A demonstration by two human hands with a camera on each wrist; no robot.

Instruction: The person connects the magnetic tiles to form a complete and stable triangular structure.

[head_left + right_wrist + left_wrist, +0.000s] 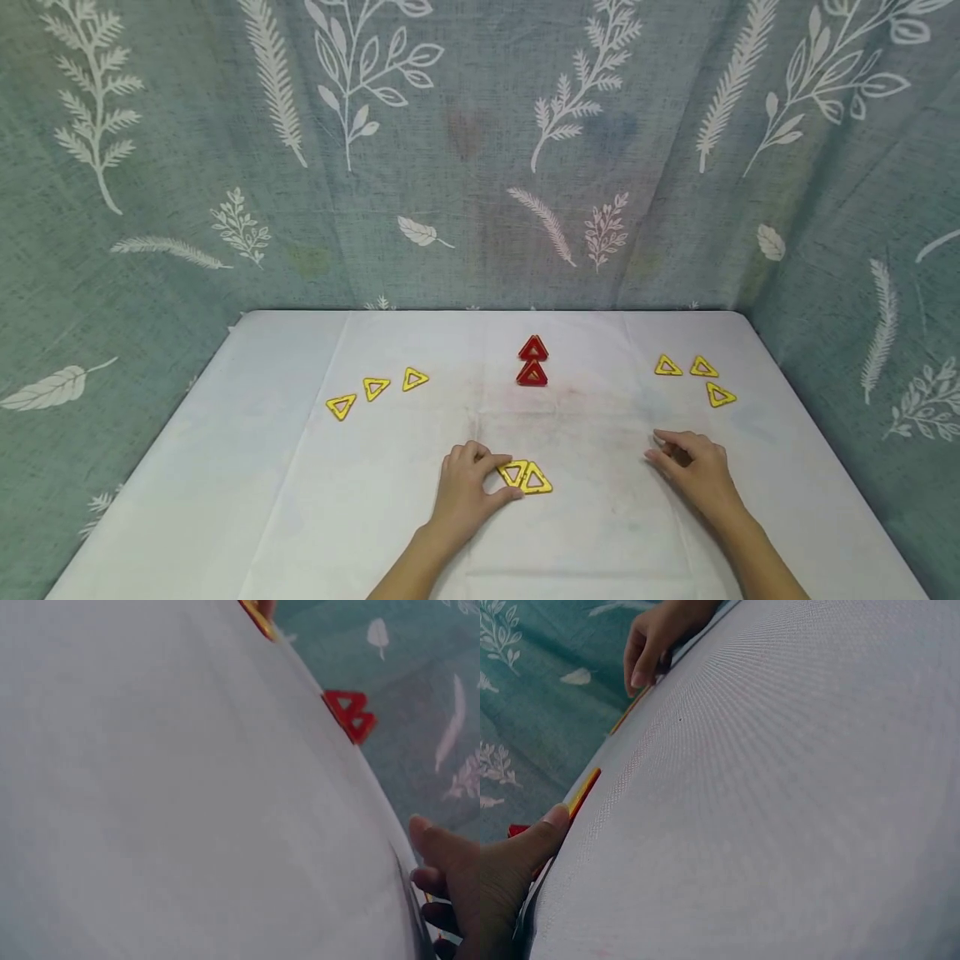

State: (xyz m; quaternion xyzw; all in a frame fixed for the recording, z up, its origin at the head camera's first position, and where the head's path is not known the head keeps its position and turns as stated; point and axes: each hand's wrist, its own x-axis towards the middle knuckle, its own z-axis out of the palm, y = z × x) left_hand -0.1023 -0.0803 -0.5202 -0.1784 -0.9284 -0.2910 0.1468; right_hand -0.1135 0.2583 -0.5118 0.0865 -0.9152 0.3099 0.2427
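Observation:
Two yellow triangular tiles lie edge to edge on the white table in the head view. My left hand [467, 485] pinches the left yellow tile [513, 464] between thumb and forefinger; the right yellow tile [543, 477] touches it. In the left wrist view, the thumb of the left hand [525, 855] presses a yellow tile edge [585, 789], with red visible along it. My right hand [699, 477] hovers or rests over the right of the table, fingers loosely bent and holding nothing. The right wrist view shows this right hand [454, 874] at the edge.
Two red triangular shapes, the upper [534, 358] and the lower [532, 382], stand at the back middle of the table [360, 517]. Three loose yellow triangles [377, 382] lie at the left, and three more yellow triangles [667, 372] at the right. Patterned green cloth [465, 167] surrounds the table.

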